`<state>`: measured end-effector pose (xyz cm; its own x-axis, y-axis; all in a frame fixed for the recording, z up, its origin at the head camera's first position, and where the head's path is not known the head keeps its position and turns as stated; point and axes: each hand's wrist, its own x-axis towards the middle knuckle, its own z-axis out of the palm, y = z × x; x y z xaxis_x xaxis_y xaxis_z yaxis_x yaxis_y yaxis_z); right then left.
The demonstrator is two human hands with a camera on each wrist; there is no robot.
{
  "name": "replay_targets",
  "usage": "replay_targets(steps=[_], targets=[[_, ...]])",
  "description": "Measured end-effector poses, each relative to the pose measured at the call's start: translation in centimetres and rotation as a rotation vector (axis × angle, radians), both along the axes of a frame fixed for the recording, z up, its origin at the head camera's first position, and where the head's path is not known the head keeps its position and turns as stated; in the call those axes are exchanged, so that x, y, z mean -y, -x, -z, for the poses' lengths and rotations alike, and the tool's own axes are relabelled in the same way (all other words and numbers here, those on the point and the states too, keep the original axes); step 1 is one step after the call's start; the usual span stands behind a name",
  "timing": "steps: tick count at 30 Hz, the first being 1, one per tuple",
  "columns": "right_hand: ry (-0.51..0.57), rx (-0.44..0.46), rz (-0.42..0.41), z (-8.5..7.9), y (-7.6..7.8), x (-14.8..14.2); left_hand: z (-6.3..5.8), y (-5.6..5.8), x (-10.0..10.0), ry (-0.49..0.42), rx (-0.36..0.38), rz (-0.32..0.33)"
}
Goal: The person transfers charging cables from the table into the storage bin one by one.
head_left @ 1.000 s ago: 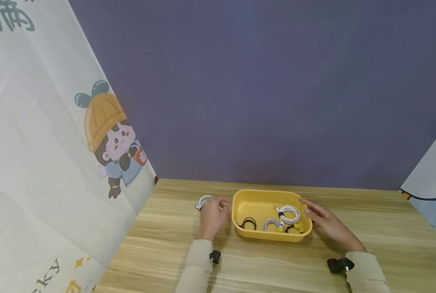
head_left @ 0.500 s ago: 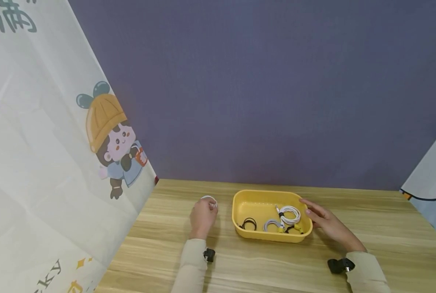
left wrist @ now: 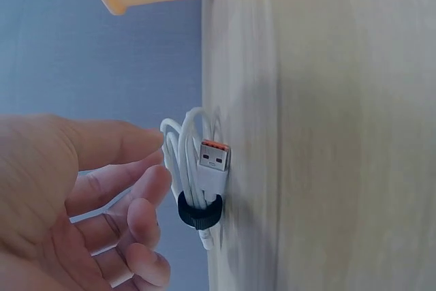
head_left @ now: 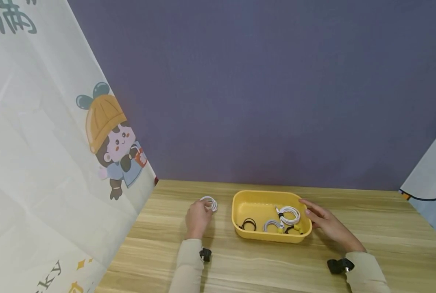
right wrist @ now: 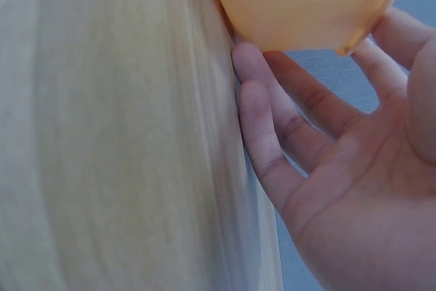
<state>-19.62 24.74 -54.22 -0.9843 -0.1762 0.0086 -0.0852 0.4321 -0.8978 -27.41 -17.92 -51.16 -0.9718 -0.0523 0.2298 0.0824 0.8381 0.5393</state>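
Note:
A coiled white USB cable [left wrist: 184, 161] with a black strap [left wrist: 199, 213] stands against the wood tabletop in the left wrist view, its plug [left wrist: 214, 157] showing orange inside. My left hand [head_left: 197, 219] is right beside the coil, fingers loosely bent, the thumb and index tips at the edge of its loops. My right hand [head_left: 329, 226] rests against the right end of a yellow plastic basket [head_left: 254, 235], fingers fairly straight along the outside and thumb near the rim. Inside the basket are a coiled white cable [head_left: 295, 210], a grey cable [head_left: 271, 222] and a small black cable [head_left: 253, 221].
A yellow-and-black piece [head_left: 297, 228] also lies in the basket's right end. Behind the wooden table [head_left: 262, 264] rises a dark blue-grey panel [head_left: 262, 101]. A white printed sheet [head_left: 38, 154] borders the left side.
My left hand has moved left and slightly toward me, uncovering more of the white USB cable, which now shows at its right. The right hand and the basket have stayed in place.

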Motion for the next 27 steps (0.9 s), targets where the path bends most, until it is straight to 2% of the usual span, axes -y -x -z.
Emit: replay_targets(steps=[12, 27], targets=[[-0.011, 0.006, -0.005, 0.0, 0.1, -0.1, 0.4, 0.1, 0.4, 0.044, 0.04, 0.001], [0.007, 0.005, 0.035, 0.1, -2.7, 2.1, 0.4, -0.7, 2.4, 0.029, 0.061, 0.039]])
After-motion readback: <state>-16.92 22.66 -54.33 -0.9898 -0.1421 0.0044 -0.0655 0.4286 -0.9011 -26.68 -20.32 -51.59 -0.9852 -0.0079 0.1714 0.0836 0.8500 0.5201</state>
